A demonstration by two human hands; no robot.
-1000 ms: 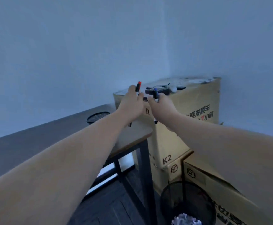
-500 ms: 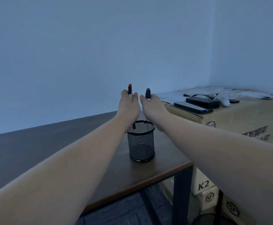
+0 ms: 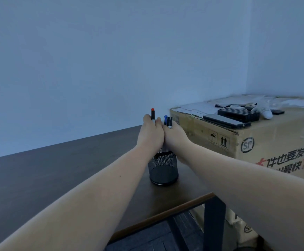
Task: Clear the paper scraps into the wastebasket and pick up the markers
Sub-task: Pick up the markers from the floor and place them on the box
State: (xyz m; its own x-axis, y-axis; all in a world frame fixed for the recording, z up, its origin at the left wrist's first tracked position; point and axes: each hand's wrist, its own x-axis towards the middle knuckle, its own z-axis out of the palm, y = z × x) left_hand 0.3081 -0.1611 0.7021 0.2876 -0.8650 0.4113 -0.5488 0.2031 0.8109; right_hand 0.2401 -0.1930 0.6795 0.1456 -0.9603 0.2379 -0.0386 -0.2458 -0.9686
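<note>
**Both hands hold markers above the mesh cup**

The fingers (image 3: 158,120) of the left hand (image 3: 150,135) are closed around a white-barrelled marker with a red cap (image 3: 152,114), held upright with the cap sticking out above the fist. The right hand (image 3: 176,137) presses against it, side by side, its fingers wrapped around two more upright markers, one with a blue cap (image 3: 165,120) and one with a black cap (image 3: 169,120). Both fists sit directly above a round black wire-mesh pen cup (image 3: 163,169); the markers' lower ends reach down to its rim, though how far inside cannot be told. The cup stands near the right end of the dark brown wooden counter (image 3: 57,169). Just right of the counter is a large tan cardboard box (image 3: 256,142), with black devices and papers on top. A plain pale wall (image 3: 111,60) rises behind.
</note>
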